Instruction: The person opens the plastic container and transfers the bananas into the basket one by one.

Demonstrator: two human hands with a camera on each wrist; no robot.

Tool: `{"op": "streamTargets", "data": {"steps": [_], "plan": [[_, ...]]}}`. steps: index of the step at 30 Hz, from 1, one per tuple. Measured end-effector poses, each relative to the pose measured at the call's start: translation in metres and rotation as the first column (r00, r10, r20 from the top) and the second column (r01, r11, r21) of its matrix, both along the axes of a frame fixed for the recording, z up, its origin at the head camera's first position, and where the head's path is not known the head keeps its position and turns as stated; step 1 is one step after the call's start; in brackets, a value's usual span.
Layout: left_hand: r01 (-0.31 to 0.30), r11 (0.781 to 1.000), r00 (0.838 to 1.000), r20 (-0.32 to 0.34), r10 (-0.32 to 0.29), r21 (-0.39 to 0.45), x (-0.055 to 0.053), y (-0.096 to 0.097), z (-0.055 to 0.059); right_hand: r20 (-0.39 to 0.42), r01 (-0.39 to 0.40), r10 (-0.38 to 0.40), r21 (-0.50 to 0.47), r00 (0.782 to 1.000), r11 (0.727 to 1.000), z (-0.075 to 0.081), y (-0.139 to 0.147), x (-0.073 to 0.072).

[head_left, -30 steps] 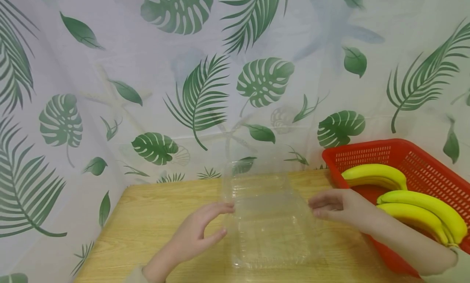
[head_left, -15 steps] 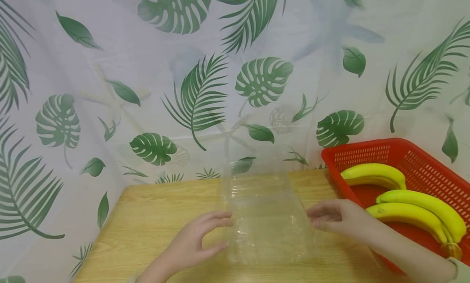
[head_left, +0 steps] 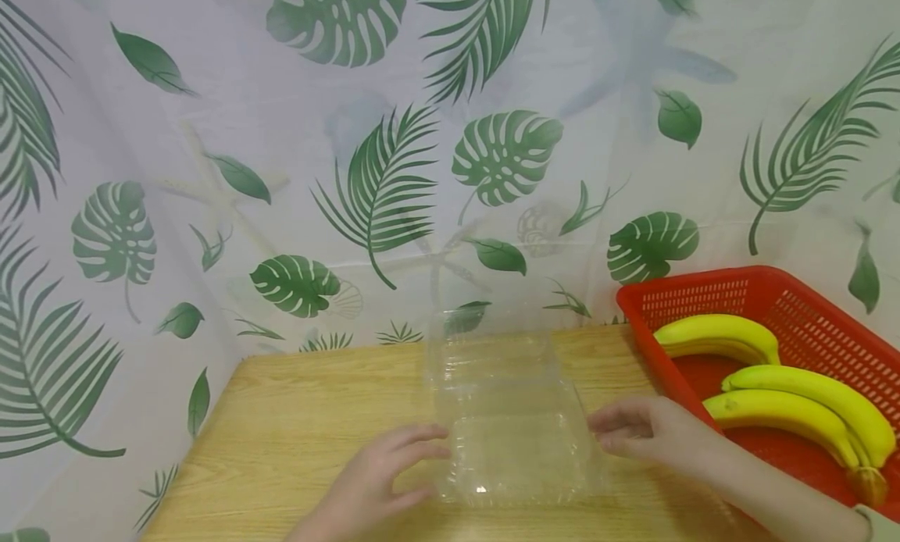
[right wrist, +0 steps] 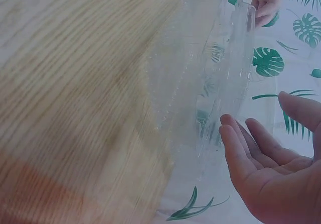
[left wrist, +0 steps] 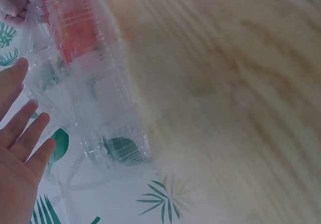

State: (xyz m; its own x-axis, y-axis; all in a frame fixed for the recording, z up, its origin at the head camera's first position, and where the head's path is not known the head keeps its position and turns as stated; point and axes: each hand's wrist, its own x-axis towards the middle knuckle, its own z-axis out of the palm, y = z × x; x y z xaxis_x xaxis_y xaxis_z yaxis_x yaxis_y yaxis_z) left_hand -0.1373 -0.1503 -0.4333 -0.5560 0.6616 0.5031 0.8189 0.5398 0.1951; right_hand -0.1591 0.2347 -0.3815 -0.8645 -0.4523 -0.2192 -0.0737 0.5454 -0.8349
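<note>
A clear plastic clamshell box stands with its lid raised on the wooden table, at the lower middle of the head view. My left hand is at its left side, fingers loosely bent and thumb apart. Opposite it, my right hand is beside the right edge with relaxed fingers. Neither hand grips anything; whether the fingertips touch the plastic is hard to tell. In the left wrist view the spread fingers are next to the box. The right wrist view has the right hand's fingertips close to its wall.
A red perforated basket stands at the right, holding yellow bananas. Behind the wooden table hangs a white sheet with green leaf prints. The right forearm passes in front of the basket's near side.
Both hands have slid a little toward me along the box's sides. The right forearm has dropped lower, uncovering more of the bananas. The box has hardly moved.
</note>
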Motion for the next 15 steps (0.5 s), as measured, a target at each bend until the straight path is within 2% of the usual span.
{"op": "streamTargets", "data": {"steps": [5,13,15], "plan": [[-0.006,0.999,0.999,-0.050,0.004,-0.036,0.0031,0.0027,-0.0043,0.018,0.013,-0.013,0.011,1.000,1.000,-0.0036,0.0001,-0.0002],[0.015,0.999,0.997,-0.081,-0.019,-0.050,0.0051,0.0046,-0.0049,0.021,0.015,-0.015,0.015,1.000,1.000,-0.0074,0.0033,-0.0008],[0.001,0.998,0.997,-0.076,-0.006,-0.058,0.0055,0.0042,-0.0036,0.011,0.019,-0.019,0.019,1.000,1.000,-0.0071,0.0038,-0.0010]]}}
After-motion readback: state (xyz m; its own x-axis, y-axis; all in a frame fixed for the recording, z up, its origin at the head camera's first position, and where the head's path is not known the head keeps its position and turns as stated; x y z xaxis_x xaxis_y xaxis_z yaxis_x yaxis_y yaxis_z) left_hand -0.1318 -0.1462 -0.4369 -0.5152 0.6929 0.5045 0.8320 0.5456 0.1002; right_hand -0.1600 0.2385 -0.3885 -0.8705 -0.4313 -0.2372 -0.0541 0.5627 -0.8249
